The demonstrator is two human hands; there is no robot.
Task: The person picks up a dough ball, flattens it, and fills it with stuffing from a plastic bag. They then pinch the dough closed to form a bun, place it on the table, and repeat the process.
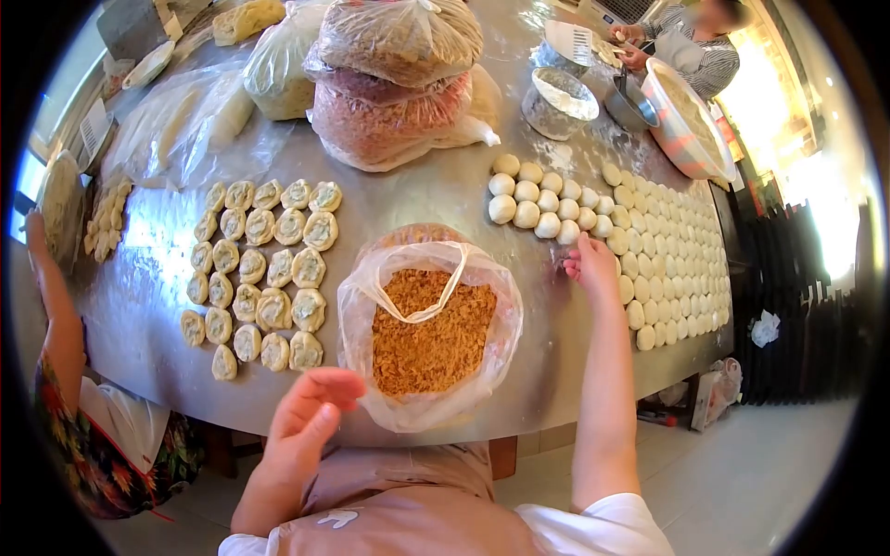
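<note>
Pose | right hand [591, 262] outstretched at dough balls [538, 199] | left hand [306, 422] lifted, empty

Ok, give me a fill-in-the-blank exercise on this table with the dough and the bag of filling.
The clear plastic bag of brown shredded filling is ___ at the top.
The folded, filled dough pieces lie to the ___ of the bag.
The right hand is beside the smooth round white dough balls; the left hand holds ___.
Missing: open, left, nothing.

One open bag [431, 338], two stacked bags [399, 42]
</note>
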